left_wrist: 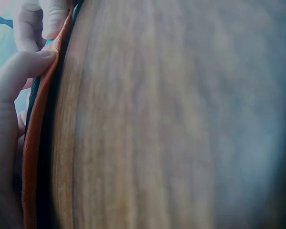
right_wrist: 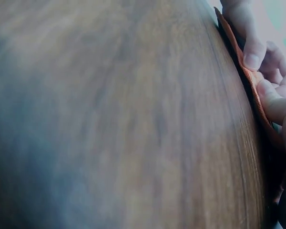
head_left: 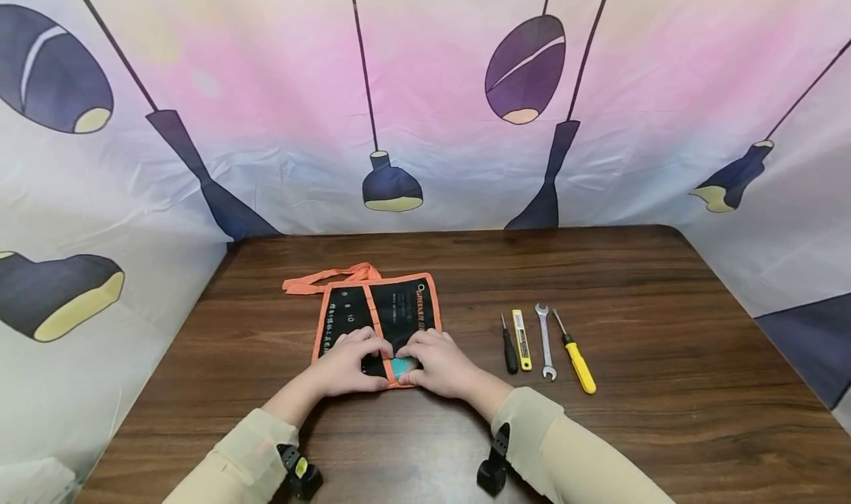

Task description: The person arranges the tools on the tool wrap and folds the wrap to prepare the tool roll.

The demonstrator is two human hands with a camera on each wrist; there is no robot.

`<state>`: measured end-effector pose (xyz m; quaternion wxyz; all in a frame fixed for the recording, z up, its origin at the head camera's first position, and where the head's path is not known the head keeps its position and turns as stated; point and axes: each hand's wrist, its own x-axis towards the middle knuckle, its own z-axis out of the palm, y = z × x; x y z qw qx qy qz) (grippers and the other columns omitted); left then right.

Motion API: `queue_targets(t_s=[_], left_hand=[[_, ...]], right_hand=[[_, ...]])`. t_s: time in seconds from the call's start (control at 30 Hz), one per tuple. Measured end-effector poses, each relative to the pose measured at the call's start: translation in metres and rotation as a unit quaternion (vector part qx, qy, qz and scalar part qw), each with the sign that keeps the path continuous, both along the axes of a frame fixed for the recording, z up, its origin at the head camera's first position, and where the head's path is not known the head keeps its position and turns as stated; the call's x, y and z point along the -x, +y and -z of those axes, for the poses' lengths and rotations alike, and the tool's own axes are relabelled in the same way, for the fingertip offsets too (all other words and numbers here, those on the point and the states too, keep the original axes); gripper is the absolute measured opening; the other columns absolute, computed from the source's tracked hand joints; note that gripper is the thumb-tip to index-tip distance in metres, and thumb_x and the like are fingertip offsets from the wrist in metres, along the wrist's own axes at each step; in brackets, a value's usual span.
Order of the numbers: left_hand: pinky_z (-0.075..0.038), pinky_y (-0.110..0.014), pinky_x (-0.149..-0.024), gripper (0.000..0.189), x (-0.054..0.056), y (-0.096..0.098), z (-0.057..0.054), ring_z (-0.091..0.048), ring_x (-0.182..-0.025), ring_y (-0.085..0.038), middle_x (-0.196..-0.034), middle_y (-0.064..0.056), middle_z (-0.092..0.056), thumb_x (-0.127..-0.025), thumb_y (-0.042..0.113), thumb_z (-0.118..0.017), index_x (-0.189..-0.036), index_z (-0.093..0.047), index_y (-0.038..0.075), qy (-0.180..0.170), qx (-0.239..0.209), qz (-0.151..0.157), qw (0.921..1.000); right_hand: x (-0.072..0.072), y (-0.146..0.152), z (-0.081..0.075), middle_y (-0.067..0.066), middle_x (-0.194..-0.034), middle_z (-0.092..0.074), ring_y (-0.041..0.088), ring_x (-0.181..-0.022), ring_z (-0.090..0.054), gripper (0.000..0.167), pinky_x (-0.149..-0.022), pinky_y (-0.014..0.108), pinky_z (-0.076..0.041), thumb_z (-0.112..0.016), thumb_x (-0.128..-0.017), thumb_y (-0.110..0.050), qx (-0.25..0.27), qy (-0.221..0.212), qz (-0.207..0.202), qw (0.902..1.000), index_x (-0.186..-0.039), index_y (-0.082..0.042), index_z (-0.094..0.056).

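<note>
A black fabric tool pouch [head_left: 399,312] with orange trim lies flat on the table, its orange strap [head_left: 326,278] trailing off the far left corner. At the pouch's near edge, my left hand [head_left: 349,362] pinches the orange-trimmed border, thumb in front and fingers curled over. Close beside it, my right hand [head_left: 442,362] has thumb and fingers around a teal object [head_left: 401,366] at the pouch's near pocket. In the right wrist view the right thumb [right_wrist: 268,93] touches the orange edge. Most of the teal object is covered, so its kind cannot be told.
Right of the pouch lie a black-handled screwdriver [head_left: 510,352], a yellow utility knife [head_left: 521,341], an open-ended wrench [head_left: 545,341] and a yellow-handled screwdriver [head_left: 580,363]. They sit side by side on the wooden table [head_left: 665,304]. A lamp-patterned cloth [head_left: 452,171] hangs behind.
</note>
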<state>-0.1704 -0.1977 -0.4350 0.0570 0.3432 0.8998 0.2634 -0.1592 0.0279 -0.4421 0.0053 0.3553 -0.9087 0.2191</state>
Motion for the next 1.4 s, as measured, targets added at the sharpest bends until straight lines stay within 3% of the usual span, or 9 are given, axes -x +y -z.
queue_targets(t_s=[0.2, 0.4, 0.9, 1.2, 1.4], left_hand=[[-0.033, -0.037, -0.081, 0.029, 0.0, 0.004, 0.005, -0.044, -0.091, -0.009, -0.098, 0.013, -0.047, -0.077, 0.042, -0.072, -0.102, -0.06, 0.035, -0.007, 0.005, 0.015, 0.9998], [-0.034, -0.038, -0.081, 0.028, -0.001, 0.001, 0.005, -0.043, -0.091, -0.01, -0.098, 0.013, -0.047, -0.077, 0.042, -0.072, -0.101, -0.06, 0.035, -0.013, -0.004, 0.01, 0.9999], [-0.032, -0.036, -0.075, 0.037, 0.003, -0.001, -0.001, -0.043, -0.084, -0.011, -0.09, 0.011, -0.045, -0.073, 0.045, -0.075, -0.102, -0.059, 0.029, -0.002, -0.002, 0.0, 1.0], [-0.033, -0.037, -0.077, 0.041, 0.005, 0.0, 0.0, -0.043, -0.083, -0.009, -0.089, 0.011, -0.045, -0.071, 0.044, -0.077, -0.103, -0.058, 0.027, 0.001, -0.002, -0.01, 0.9999], [-0.036, -0.038, -0.078, 0.042, 0.003, 0.001, -0.001, -0.044, -0.086, -0.01, -0.091, 0.012, -0.046, -0.072, 0.047, -0.076, -0.104, -0.057, 0.027, -0.001, -0.005, -0.013, 0.9999]], right_hand=[[0.001, 0.011, 0.002, -0.006, -0.105, -0.058, 0.011, -0.099, -0.05, 0.043, -0.086, 0.032, -0.038, -0.065, -0.084, -0.044, 0.004, -0.041, -0.009, 0.9991, -0.116, -0.016, -0.067], [0.004, 0.021, 0.0, -0.005, -0.103, -0.058, 0.012, -0.098, -0.051, 0.032, -0.088, 0.031, -0.041, -0.067, -0.087, -0.033, 0.013, -0.064, -0.012, 0.9978, -0.113, -0.015, -0.068], [-0.001, 0.008, -0.004, -0.007, -0.097, -0.058, 0.013, -0.097, -0.051, 0.027, -0.089, 0.036, -0.038, -0.067, -0.086, -0.033, 0.009, -0.03, 0.017, 0.9994, -0.108, -0.016, -0.069], [-0.002, 0.005, -0.005, -0.007, -0.098, -0.058, 0.011, -0.095, -0.051, 0.031, -0.081, 0.033, -0.037, -0.064, -0.087, -0.038, -0.014, 0.007, 0.017, 0.9997, -0.109, -0.017, -0.068], [-0.001, 0.007, -0.006, -0.008, -0.099, -0.058, 0.012, -0.096, -0.052, 0.034, -0.079, 0.032, -0.035, -0.065, -0.085, -0.042, -0.02, -0.02, 0.029, 0.9992, -0.11, -0.019, -0.069]])
